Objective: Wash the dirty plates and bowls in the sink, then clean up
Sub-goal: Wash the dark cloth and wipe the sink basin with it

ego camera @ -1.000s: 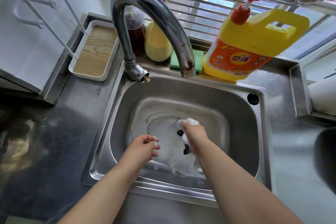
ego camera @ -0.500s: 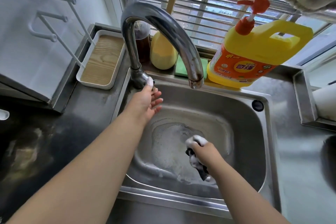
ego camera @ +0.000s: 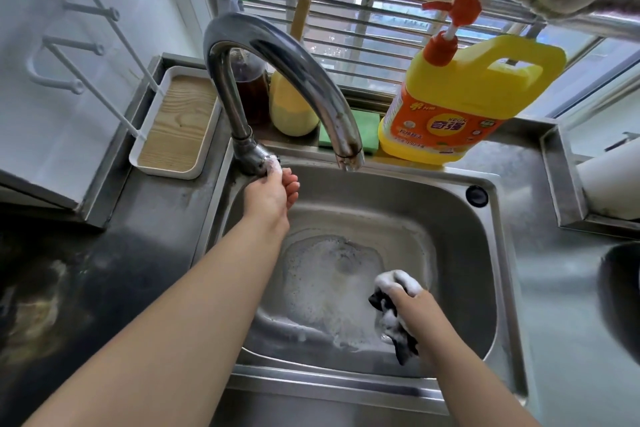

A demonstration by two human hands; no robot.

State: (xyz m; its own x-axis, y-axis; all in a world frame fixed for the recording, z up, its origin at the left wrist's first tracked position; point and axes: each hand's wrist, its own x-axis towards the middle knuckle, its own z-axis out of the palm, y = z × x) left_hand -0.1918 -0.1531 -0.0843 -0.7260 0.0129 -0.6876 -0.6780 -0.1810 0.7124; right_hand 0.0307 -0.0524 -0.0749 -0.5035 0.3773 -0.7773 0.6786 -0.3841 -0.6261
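One cam only, on my head, wide-angle w/ bent edges. It looks fwd and steeply down into the sink (ego camera: 450, 204), close in, both my forearms running up from the bottom edge. Faucet (ego camera: 277, 55) and window (ego camera: 381, 10) fill the top.

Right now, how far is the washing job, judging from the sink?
No plates or bowls show in the sink, so washing looks done. In hand: the right hand grips a soapy cloth, and the left hand touches the tap at its base; no water runs. Left: rinsing the suds from the basin and the cloth.
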